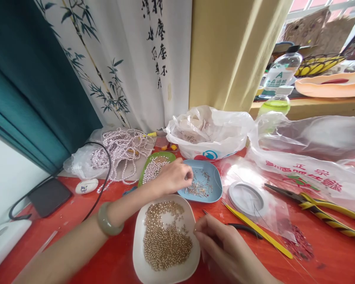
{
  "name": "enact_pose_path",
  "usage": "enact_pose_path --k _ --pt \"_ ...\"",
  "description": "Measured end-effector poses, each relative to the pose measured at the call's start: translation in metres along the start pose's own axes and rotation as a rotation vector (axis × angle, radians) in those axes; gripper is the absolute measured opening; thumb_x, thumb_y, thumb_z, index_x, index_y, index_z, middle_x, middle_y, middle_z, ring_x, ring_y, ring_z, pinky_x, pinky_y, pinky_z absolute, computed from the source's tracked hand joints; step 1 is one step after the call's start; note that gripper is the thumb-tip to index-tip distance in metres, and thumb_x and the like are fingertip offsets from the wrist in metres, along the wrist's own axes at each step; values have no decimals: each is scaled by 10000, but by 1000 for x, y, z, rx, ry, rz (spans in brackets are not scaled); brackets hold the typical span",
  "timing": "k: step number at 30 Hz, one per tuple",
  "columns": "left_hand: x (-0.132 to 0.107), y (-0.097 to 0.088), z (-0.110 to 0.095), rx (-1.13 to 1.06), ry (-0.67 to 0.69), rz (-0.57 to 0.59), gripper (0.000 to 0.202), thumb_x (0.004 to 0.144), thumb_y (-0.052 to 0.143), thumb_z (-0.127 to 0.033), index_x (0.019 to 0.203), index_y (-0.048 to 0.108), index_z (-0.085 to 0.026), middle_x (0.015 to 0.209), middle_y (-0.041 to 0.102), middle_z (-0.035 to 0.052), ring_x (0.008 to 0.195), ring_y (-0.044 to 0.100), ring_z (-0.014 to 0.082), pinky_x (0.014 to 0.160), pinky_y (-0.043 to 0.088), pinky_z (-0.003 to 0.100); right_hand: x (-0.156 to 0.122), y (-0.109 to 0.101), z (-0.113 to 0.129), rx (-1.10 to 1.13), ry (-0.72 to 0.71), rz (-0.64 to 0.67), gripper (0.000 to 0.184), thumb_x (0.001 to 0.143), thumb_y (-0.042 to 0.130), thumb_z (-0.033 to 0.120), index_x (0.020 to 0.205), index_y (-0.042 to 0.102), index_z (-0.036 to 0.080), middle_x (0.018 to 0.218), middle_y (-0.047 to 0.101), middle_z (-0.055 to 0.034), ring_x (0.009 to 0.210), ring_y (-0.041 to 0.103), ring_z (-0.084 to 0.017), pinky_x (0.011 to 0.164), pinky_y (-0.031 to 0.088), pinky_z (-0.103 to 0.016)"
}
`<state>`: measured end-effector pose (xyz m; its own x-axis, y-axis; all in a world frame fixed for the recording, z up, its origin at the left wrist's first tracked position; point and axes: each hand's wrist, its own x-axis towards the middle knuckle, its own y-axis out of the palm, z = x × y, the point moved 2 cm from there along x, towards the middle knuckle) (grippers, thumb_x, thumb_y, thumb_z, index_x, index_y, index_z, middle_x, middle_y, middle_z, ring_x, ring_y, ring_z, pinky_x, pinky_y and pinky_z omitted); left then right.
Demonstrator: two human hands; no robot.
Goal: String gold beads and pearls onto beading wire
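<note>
My left hand (177, 175), with a pale green bangle (110, 219) on its wrist, hangs over the left side of a blue tray (214, 193). Its fingers are curled together; whatever they hold is hidden. Small metal pins (198, 188) lie scattered in that tray. By the right rim of a white tray (139, 256) is my right hand (221, 240), thumb and fingers pinched; I cannot make out anything between them. Gold beads (165, 244) fill much of the white tray. Just behind my right hand lies a black-handled tool (247, 229), partly hidden.
A green tray (141, 179) of beads and pink bead strands (121, 148) lie back left. Yellow tweezers (257, 228), a white spool (247, 199) and long-nose pliers (313, 205) lie right. Plastic bags (207, 138) stand behind. A black cable (108, 157) loops at left.
</note>
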<state>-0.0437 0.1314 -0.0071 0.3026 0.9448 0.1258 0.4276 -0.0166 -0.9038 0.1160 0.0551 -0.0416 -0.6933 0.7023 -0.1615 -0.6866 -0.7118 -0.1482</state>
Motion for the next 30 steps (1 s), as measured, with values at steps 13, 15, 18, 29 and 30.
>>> enact_pose_path --k 13,15,18,29,30 --pt "-80 12 -24 -1374 -517 3 111 629 681 -168 692 600 -126 662 576 0 578 479 63 564 360 191 12 0 12 234 -61 -92 200 797 482 311 659 453 170 533 505 28 483 465 -75 476 375 -203" --pt "-82 15 -22 -1410 -523 -10 95 647 677 -174 697 611 -128 653 574 -4 574 481 55 555 352 180 16 2 16 260 -51 -81 192 773 501 302 643 455 168 515 507 30 466 463 -71 468 375 -200" --pt "-82 20 -19 -1458 -531 -21 85 665 674 -189 691 619 -128 648 574 -7 555 474 43 546 343 169 19 3 18 332 -32 -78 190 755 510 293 624 453 167 488 502 43 445 461 -60 457 376 -187" --pt "-81 24 -16 -1530 -528 -32 44 655 684 -154 667 649 -131 688 625 5 555 491 35 551 351 151 18 3 14 381 42 -89 121 704 525 204 601 489 152 485 547 36 421 482 -50 440 392 -171" --pt "-81 24 -16 -1530 -522 -36 45 650 687 -152 667 650 -135 693 628 6 569 499 39 559 356 152 18 3 13 385 41 -90 115 704 527 203 606 493 152 488 551 35 424 487 -52 444 395 -173"
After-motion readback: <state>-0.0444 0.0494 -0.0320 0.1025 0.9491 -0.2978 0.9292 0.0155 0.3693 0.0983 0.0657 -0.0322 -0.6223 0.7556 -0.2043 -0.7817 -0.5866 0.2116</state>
